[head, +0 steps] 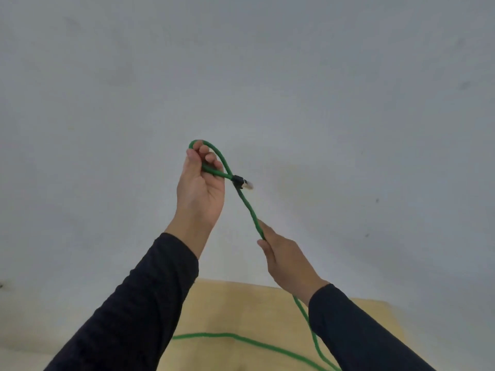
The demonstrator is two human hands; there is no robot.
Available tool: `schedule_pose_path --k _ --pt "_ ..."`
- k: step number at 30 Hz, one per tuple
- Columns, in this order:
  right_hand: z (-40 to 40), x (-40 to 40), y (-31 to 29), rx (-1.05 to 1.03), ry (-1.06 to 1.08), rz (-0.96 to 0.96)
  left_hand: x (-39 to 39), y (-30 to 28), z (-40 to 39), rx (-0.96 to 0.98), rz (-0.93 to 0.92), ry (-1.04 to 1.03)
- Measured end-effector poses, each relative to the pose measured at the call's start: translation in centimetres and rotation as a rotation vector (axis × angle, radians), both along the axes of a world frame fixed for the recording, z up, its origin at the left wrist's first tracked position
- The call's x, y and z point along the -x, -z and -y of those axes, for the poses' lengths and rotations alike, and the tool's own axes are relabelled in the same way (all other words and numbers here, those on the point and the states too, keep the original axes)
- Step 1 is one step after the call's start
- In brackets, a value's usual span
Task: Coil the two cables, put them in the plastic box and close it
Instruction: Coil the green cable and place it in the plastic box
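Note:
My left hand [199,187] is raised in front of the wall and grips the end of a green cable [247,207], bent into a small loop over its fingers. The cable's black plug with a clear tip [241,182] sticks out to the right of that hand. Lower right, my right hand [285,262] is closed around the same cable, which runs down past the wrist and trails across the wooden table [235,306]. No second cable and no plastic box are in view.
A plain grey-white wall [267,76] fills most of the view. Only the far part of the light wooden table shows at the bottom, with green cable lying across it. Dark sleeves cover both forearms.

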State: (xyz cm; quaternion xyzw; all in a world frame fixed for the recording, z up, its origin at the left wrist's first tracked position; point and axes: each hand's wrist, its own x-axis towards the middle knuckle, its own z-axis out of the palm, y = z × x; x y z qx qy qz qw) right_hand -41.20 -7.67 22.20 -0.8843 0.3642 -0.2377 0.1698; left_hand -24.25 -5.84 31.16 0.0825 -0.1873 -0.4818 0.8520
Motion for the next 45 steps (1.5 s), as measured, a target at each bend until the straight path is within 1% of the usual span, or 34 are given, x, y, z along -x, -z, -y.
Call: schedule_pose_path --k 1,3,5,7,9,12,14,16,17,19,21,22,24,26,27,28,29,31,32,33,34,36,37,38,39,40,41,43,45 --pt "-0.4 0.9 -0.6 0.011 -0.031 -0.029 1.2 -0.2 0.1 -0.013 0.048 -0.02" --pt "-1.1 2.2 -1.8 0.044 -0.082 -0.052 3.7 0.2 -0.1 -0.078 0.251 -0.083" --pt "-1.7 3.2 -3.2 0.089 -0.125 -0.069 5.7 1.1 -0.4 -0.156 0.529 -0.175" --pt "-1.8 4.0 -4.8 0.111 -0.139 -0.081 6.9 2.0 -0.9 -0.221 0.85 -0.284" --pt "-1.3 5.0 -6.7 0.103 -0.131 -0.046 7.5 2.6 -1.5 -0.253 1.113 -0.313" --pt "-0.7 6.4 -9.7 0.04 -0.101 0.018 8.1 3.2 -2.1 -0.245 1.353 -0.267" --pt "-0.3 7.5 -12.0 -0.061 -0.098 -0.02 8.3 2.9 -2.1 -0.23 1.448 -0.263" --pt "0.2 8.9 -14.5 -0.13 -0.117 -0.094 7.7 2.1 -2.1 -0.244 1.413 -0.245" --pt "0.5 9.7 -15.7 -0.137 -0.115 -0.085 7.2 1.7 -2.1 -0.257 1.37 -0.213" --pt "0.9 11.1 -17.9 -0.129 -0.086 0.031 6.4 0.8 -2.6 -0.233 1.309 -0.096" --pt "1.5 11.6 -19.4 -0.063 -0.043 0.163 7.0 -0.1 -3.3 -0.138 1.259 0.058" --pt "1.7 11.3 -19.8 -0.02 -0.023 0.234 7.7 -0.8 -3.8 -0.086 1.195 0.137" --pt "2.3 10.4 -20.0 0.016 0.002 0.42 9.2 -2.7 -4.5 0.02 0.991 0.285" --pt "2.8 9.0 -19.0 -0.042 0.049 0.608 10.0 -4.7 -4.7 0.14 0.758 0.367" --pt "2.9 8.1 -18.1 -0.068 0.094 0.648 10.1 -5.7 -4.6 0.187 0.649 0.378" --pt "2.8 7.3 -17.0 -0.079 0.132 0.628 10.0 -6.6 -4.4 0.22 0.559 0.369" --pt "2.4 6.4 -15.7 -0.088 0.142 0.564 9.8 -7.4 -4.0 0.24 0.492 0.339" --pt "0.6 4.8 -13.0 -0.123 0.076 0.406 9.1 -8.5 -3.1 0.234 0.444 0.223" --pt "-0.6 4.2 -11.9 -0.133 0.027 0.321 8.6 -8.6 -2.4 0.201 0.476 0.134" --pt "-1.7 3.8 -11.1 -0.142 -0.021 0.233 8.1 -8.5 -1.8 0.145 0.558 0.019" --pt "-2.7 3.5 -10.6 -0.15 -0.058 0.155 7.6 -8.2 -1.3 0.068 0.692 -0.121" --pt "-3.8 3.7 -11.0 -0.153 -0.108 0.042 6.7 -6.7 -0.8 -0.082 1.035 -0.368" --pt "-3.9 3.9 -11.8 -0.109 -0.117 -0.002 6.4 -5.6 -0.9 -0.115 1.206 -0.423" --pt "-3.9 4.4 -12.8 -0.029 -0.114 -0.045 6.2 -4.3 -1.0 -0.12 1.363 -0.431" --pt "-3.6 4.9 -14.0 0.043 -0.102 -0.076 6.2 -3.0 -1.4 -0.113 1.488 -0.396" --pt "-3.2 5.6 -15.3 0.082 -0.084 -0.094 6.3 -1.9 -1.9 -0.1 1.569 -0.326" --pt "-2.8 6.4 -16.4 0.083 -0.073 -0.1 6.6 -1.1 -2.6 -0.077 1.598 -0.221" --pt "-2.1 7.8 -18.1 -0.014 -0.104 -0.072 7.2 -0.3 -3.9 -0.013 1.523 0.012" --pt "-1.7 8.6 -18.7 -0.095 -0.157 0.02 7.6 -0.6 -4.6 0.017 1.399 0.143"
